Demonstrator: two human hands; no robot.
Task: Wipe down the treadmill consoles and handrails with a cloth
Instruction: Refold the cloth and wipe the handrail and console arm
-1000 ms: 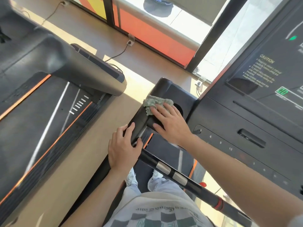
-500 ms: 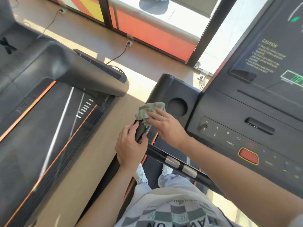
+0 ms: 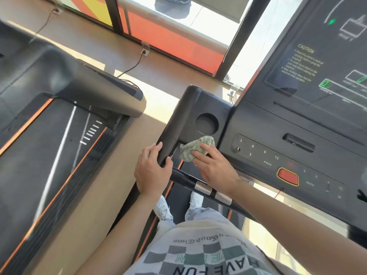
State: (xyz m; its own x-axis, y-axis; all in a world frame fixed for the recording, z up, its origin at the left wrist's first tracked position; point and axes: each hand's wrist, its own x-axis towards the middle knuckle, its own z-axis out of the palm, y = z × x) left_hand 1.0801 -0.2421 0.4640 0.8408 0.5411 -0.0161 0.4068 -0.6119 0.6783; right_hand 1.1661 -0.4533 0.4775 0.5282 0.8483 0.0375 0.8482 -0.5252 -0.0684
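I stand on a black treadmill. Its console [image 3: 278, 124] fills the right side, with a round cup holder [image 3: 206, 124] at its left end. My left hand [image 3: 152, 171] grips the left handrail [image 3: 172, 132], fingers curled over its outer side and thumb on the inner side. My right hand [image 3: 214, 167] presses a crumpled green cloth [image 3: 195, 146] with straight fingers against the console's near edge, just below the cup holder and left of the number buttons. A black crossbar [image 3: 202, 187] with silver sensor plates runs under my right wrist.
A red stop button [image 3: 288, 176] sits on the console to the right of my right hand. A second treadmill [image 3: 59, 135] stands to the left across a strip of wooden floor [image 3: 103, 185]. Windows and an orange wall panel lie ahead.
My right hand has slid the cloth off the handrail top, down and to the right onto the console's near edge below the cup holder. My left hand keeps its grip on the handrail.
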